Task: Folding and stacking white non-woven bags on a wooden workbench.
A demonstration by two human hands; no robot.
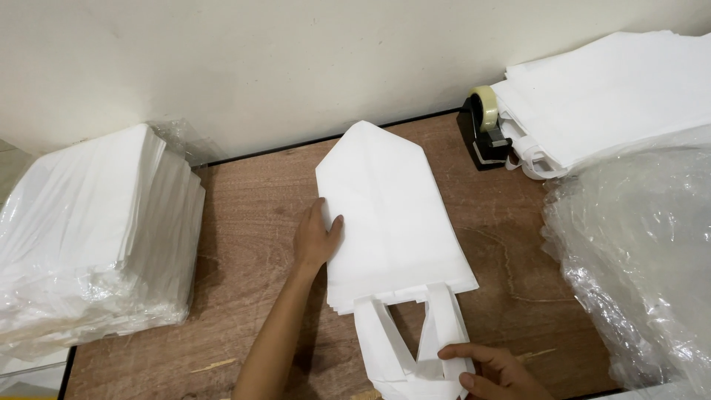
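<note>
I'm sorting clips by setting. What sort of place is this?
Likely a small packing workbench: a wooden table against a wall, plastic-wrapped stacks of white bags, a tape dispenser, and a white handled bag under the hands.

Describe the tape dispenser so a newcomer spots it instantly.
Start at the wooden table and follow its back edge along the wall to the right. The tape dispenser sits against the loose stack of white bags: the only black thing there, carrying a yellowish tape roll.
</note>
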